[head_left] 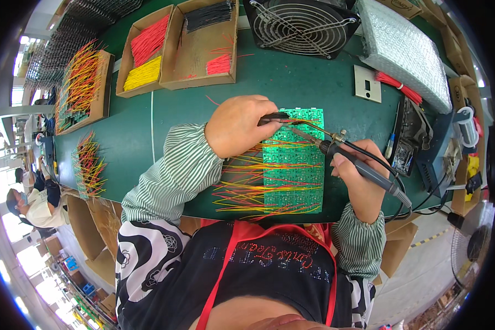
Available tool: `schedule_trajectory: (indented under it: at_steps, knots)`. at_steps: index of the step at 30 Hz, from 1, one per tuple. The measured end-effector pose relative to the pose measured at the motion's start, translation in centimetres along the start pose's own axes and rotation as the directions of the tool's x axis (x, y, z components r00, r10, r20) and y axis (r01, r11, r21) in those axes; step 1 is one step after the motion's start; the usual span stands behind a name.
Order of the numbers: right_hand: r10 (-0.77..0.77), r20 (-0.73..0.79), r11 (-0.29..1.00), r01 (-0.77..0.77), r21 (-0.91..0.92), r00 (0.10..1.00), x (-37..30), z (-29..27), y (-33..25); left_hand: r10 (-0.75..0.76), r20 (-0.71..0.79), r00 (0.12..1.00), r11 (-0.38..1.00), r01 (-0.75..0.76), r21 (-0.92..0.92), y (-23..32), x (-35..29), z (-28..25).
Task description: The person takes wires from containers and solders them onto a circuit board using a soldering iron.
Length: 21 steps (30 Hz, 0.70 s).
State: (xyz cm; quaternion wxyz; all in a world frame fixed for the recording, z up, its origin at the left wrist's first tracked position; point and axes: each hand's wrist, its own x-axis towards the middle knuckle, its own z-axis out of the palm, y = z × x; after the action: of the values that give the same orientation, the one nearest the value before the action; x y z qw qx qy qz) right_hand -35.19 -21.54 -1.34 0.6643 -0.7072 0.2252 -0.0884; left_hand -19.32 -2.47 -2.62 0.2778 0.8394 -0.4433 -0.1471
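Observation:
A panel of green circuit boards [294, 181] lies on the green bench, with rows of red and yellow wires [239, 187] reaching out from its left side. At the panel's upper left, my left hand [236, 127] pinches a small bundle of black wires [273, 117]. My right hand [363, 184] is wrapped round a soldering iron [366, 169], its tip pointing left toward the panel's upper rows near my left fingers. A thin metal tube with a brass fitting [340, 135] runs along the iron. Whether the tip touches a board I cannot tell.
Cardboard trays [198, 81] of red, yellow and black wires stand at the back left. A caged fan [301, 27] is behind the panel. Bubble wrap [404, 52], a metal plate [367, 84] and a blue box [435, 165] are to the right. Wired boards [88, 165] lie left.

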Motion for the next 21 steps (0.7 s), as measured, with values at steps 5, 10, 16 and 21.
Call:
schedule_trajectory:
  at_steps: [5, 10, 16, 21]
  knots:
    - [-0.019, -0.017, 0.998, 0.018, -0.068, 1.0, 0.2, -0.1, 0.1, -0.003, -0.002, 1.0, 1.0, 0.003, 0.0, 0.0, 0.0, 0.1]
    - [-0.022, -0.032, 1.0, 0.022, -0.014, 0.999, -0.3, -0.7, -0.5, 0.005, 0.008, 1.0, 1.0, -0.005, 0.011, 0.0, 0.1, 0.0]
    - [-0.025, -0.033, 1.0, 0.025, -0.014, 0.999, -0.7, -1.3, -0.8, 0.037, -0.009, 0.999, 0.999, -0.037, 0.007, 0.4, 0.1, -0.8]
    - [-0.031, -0.043, 0.999, 0.03, -0.018, 0.999, -1.0, -1.8, -0.7, -0.004, -0.355, 0.935, 0.959, 0.104, 0.263, 0.5, 0.0, -3.7]
